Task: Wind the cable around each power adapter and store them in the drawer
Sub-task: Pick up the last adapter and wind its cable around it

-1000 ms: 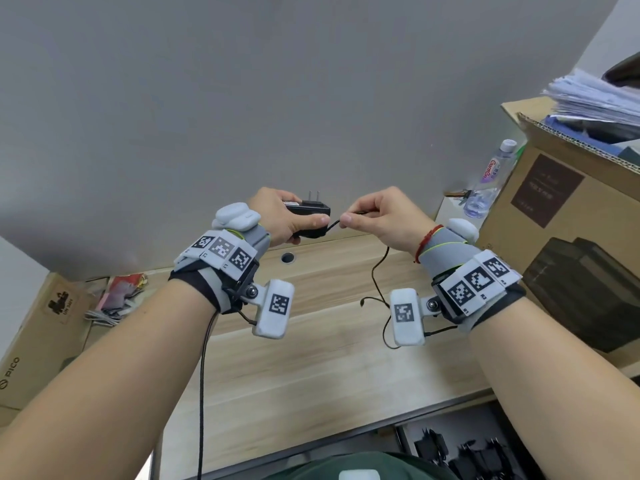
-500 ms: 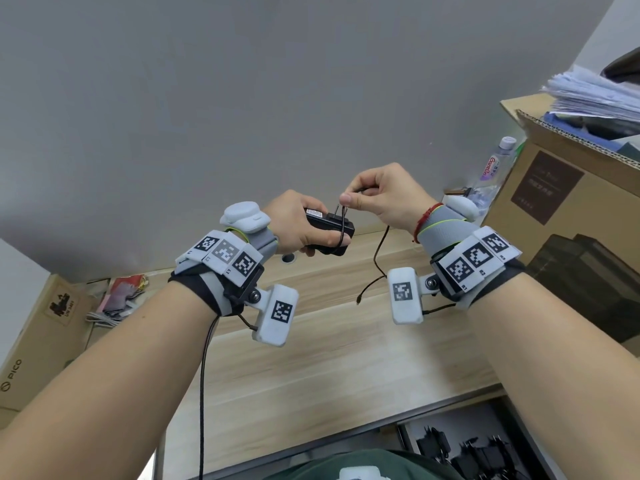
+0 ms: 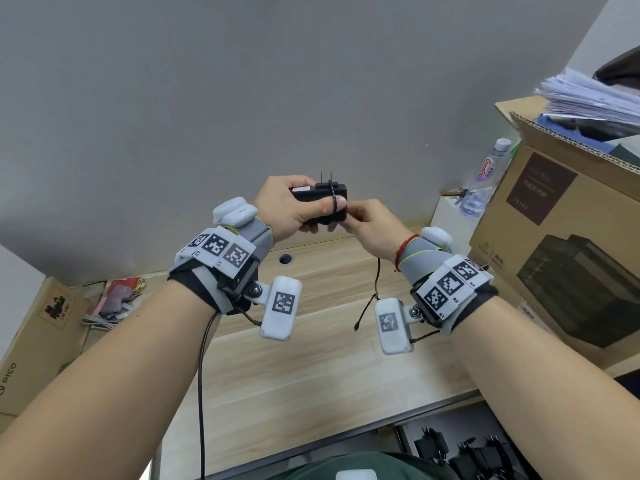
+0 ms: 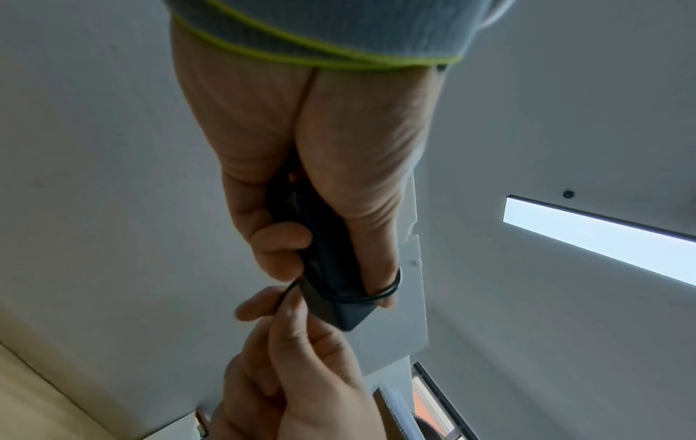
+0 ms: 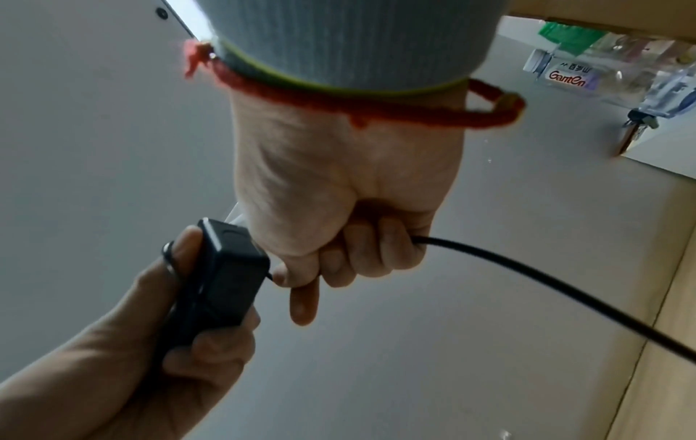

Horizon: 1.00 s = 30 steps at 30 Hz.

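Note:
A black power adapter (image 3: 320, 202) with its two prongs pointing up is held in the air above the wooden desk (image 3: 311, 368). My left hand (image 3: 294, 209) grips its body, thumb on the front face. One turn of its thin black cable (image 3: 376, 282) runs round the adapter and over my left thumb. My right hand (image 3: 374, 226) pinches the cable just right of the adapter (image 5: 222, 282), and the loose end hangs down toward the desk. The left wrist view shows the adapter (image 4: 331, 274) and the cable loop. An open drawer (image 3: 467, 448) at bottom right holds several black adapters.
A large cardboard box (image 3: 568, 244) with papers on top stands at the right, a water bottle (image 3: 485, 181) beside it. Another cardboard box (image 3: 31, 344) and some clutter lie at the left. A cable hole (image 3: 284, 259) sits near the desk's back edge.
My right hand has carried the cable over and down round the adapter, ending beside it. My left hand has raised the adapter and turned its prongs upward. The hanging cable end is shorter.

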Motion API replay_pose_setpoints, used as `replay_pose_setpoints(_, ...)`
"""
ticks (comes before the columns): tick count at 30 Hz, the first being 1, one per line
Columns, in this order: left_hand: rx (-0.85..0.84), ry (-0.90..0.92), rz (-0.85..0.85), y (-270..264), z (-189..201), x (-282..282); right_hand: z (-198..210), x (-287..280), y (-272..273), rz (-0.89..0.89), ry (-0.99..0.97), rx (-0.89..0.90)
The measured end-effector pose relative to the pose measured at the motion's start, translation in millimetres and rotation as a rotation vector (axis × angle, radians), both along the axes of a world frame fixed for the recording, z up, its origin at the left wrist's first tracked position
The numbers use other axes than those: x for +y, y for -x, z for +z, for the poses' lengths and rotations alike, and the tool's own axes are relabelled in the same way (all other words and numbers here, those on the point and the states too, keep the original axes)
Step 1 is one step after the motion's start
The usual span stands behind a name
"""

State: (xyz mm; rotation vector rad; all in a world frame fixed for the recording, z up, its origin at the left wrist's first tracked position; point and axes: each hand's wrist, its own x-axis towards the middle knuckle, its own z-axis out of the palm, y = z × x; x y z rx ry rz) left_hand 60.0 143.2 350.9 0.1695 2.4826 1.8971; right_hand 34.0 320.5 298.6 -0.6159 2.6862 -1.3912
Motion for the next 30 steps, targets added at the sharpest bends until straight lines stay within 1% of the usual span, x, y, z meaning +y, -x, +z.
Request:
replay_pose_setpoints(3, -0.012, -0.036, 0.066, 9, -2, -4, 4, -6, -12, 0.064, -0.120, 0.056)
replay_pose_setpoints(8, -0.055, 0.033, 0.129, 16, -13, -16, 16, -11, -20, 0.066, -0.160, 0.063)
replay_pose_setpoints(13, -0.100, 0.135, 0.133, 15, -29, -24, 25, -9, -22, 0.089, -0.174, 0.083)
replay_pose_setpoints(19, -0.103, 0.234, 0.045, 9, -29, -21, 38, -5, -14, 0.065, -0.158, 0.140)
replay_pose_setpoints(22, -0.100, 0.289, -0.025, 3, -24, -18, 40, -3, -8, 0.030, -0.110, 0.152)
replay_pose_setpoints(27, -0.103, 0.305, -0.087, -5, -20, -14, 44, 3, 3, -0.018, 0.017, 0.184)
replay_pose_setpoints(30, -0.111, 0.291, -0.130, -7, -19, -13, 40, 6, 11, -0.032, 0.029, 0.178)
